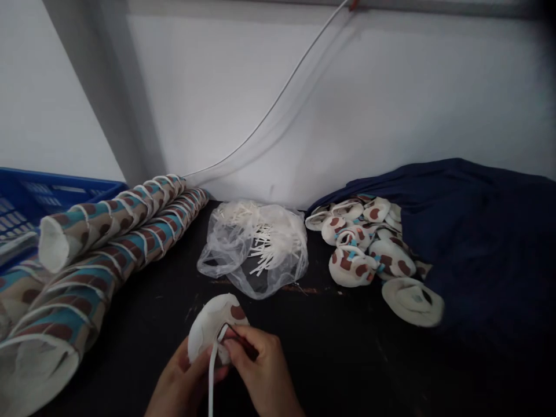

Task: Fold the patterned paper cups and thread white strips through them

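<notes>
A small rounded white fabric piece (204,325) with brown spots is held low in the middle of the view. My left hand (179,379) is closed around its left and lower side. From an opening in the fabric, a narrow white strip (211,382) hangs down past my left thumb. My right hand (264,368) pinches with thumb and forefinger at that opening, beside the strip's upper end. Its other fingers are curled and partly in shadow, so whether they hold anything else is hidden.
A clear plastic bag (226,246) with short white strips (264,246) lies ahead. Similar spotted pieces (350,266) are heaped at right beside dark blue cloth (486,249). Long stacked fabric rolls (130,246) and a blue crate (78,188) stand left. A white cord (278,98) crosses the wall.
</notes>
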The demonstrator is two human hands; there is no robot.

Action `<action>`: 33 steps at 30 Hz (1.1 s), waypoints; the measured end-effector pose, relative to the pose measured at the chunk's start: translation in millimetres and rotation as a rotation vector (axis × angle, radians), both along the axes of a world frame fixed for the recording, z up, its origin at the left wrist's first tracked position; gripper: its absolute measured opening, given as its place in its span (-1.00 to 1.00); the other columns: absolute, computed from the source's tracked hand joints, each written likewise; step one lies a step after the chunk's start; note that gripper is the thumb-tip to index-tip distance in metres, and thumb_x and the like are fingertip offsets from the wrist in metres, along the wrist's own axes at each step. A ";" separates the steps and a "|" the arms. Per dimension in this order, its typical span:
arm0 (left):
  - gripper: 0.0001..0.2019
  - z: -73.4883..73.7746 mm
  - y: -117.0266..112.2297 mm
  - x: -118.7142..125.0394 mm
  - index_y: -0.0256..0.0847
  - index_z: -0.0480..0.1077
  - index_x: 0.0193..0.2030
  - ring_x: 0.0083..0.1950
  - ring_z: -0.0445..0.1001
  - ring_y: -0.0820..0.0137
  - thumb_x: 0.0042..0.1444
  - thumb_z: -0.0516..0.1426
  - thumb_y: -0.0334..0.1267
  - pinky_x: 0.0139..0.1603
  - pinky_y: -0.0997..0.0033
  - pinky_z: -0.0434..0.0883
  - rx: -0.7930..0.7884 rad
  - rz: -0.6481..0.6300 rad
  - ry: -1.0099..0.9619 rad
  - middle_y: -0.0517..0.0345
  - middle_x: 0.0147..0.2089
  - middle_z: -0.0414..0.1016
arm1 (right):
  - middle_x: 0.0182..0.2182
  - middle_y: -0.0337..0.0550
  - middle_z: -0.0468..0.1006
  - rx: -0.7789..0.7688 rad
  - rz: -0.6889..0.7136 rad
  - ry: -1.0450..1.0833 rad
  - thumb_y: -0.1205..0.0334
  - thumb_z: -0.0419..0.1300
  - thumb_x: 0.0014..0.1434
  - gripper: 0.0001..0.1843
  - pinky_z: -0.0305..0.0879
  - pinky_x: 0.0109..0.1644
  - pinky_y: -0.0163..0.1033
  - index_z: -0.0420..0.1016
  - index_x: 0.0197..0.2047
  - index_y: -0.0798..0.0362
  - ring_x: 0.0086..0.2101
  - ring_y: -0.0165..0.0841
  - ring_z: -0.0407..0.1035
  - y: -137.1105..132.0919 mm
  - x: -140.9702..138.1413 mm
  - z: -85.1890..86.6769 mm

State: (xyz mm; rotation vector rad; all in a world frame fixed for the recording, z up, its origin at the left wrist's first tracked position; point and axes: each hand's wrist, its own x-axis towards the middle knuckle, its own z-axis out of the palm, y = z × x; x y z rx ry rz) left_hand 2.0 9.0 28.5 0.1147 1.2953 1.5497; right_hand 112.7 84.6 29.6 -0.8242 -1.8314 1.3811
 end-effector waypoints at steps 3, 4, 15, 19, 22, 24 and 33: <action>-0.48 -14.9 0.8 3.6 -0.23 0.55 -0.03 -0.09 0.61 0.13 -0.18 0.44 -0.13 -0.15 0.34 0.52 0.061 0.009 -0.110 0.01 -0.16 0.68 | -0.47 -0.17 0.55 0.109 -0.058 0.107 0.35 0.23 0.16 -0.88 0.36 -0.41 -0.37 0.62 -0.34 0.05 -0.47 -0.34 0.46 -3.4 -1.2 -6.7; -0.49 -18.5 0.6 4.6 -0.23 0.55 -0.05 -0.14 0.62 0.17 -0.18 0.44 -0.14 -0.17 0.36 0.53 0.060 0.027 -0.134 0.02 -0.19 0.68 | -0.47 -0.16 0.53 0.153 -0.069 0.127 0.35 0.22 0.17 -0.87 0.36 -0.40 -0.37 0.61 -0.34 0.06 -0.47 -0.34 0.45 -4.1 -0.8 -9.8; -0.51 -25.7 -5.4 10.8 -0.24 0.54 -0.09 -0.43 0.57 0.38 -0.18 0.45 -0.12 -0.42 0.52 0.45 0.002 0.026 -0.102 0.13 -0.40 0.66 | -0.56 -0.28 0.37 0.004 0.003 -0.129 0.40 0.23 0.13 -0.77 0.10 -0.46 -0.39 0.47 -0.56 0.10 -0.51 -0.44 0.27 12.8 8.8 -3.8; -0.51 -28.3 -8.9 12.0 -0.23 0.53 -0.07 -0.37 0.62 0.29 -0.16 0.44 -0.12 -0.36 0.44 0.49 -0.008 -0.006 -0.092 0.07 -0.37 0.68 | -0.57 -0.33 0.31 -0.186 0.093 -0.093 0.44 0.22 0.08 -0.82 0.05 -0.48 -0.41 0.45 -0.54 0.11 -0.52 -0.47 0.18 15.7 7.7 4.3; -0.49 -30.3 -10.0 13.9 -0.21 0.49 -0.03 -0.28 0.65 0.22 -0.14 0.44 -0.11 -0.29 0.38 0.52 -0.020 0.016 -0.088 0.06 -0.29 0.70 | -0.56 -0.33 0.31 -0.090 0.005 -0.082 0.47 0.18 0.05 -0.83 0.07 -0.48 -0.41 0.41 -0.54 0.10 -0.52 -0.47 0.18 9.1 2.5 3.1; -0.46 -30.1 -9.2 15.9 -0.18 0.48 -0.01 -0.24 0.66 0.19 -0.15 0.44 -0.11 -0.27 0.38 0.53 -0.013 0.049 -0.092 0.10 -0.28 0.71 | -0.54 -0.31 0.33 0.004 -0.080 -0.085 0.46 0.15 0.06 -0.87 0.12 -0.46 -0.40 0.45 -0.46 0.10 -0.51 -0.45 0.21 3.4 -2.0 -1.7; -0.28 -18.9 -8.9 26.6 -0.22 0.36 0.15 -0.22 0.67 0.10 -0.17 0.44 -0.10 -0.30 0.33 0.56 -0.054 0.111 -0.125 0.11 -0.34 0.71 | -0.53 -0.27 0.35 0.020 -0.275 -0.083 0.31 0.10 0.20 -0.85 0.23 -0.44 -0.36 0.49 -0.30 0.10 -0.51 -0.41 0.23 -4.4 -12.2 -21.5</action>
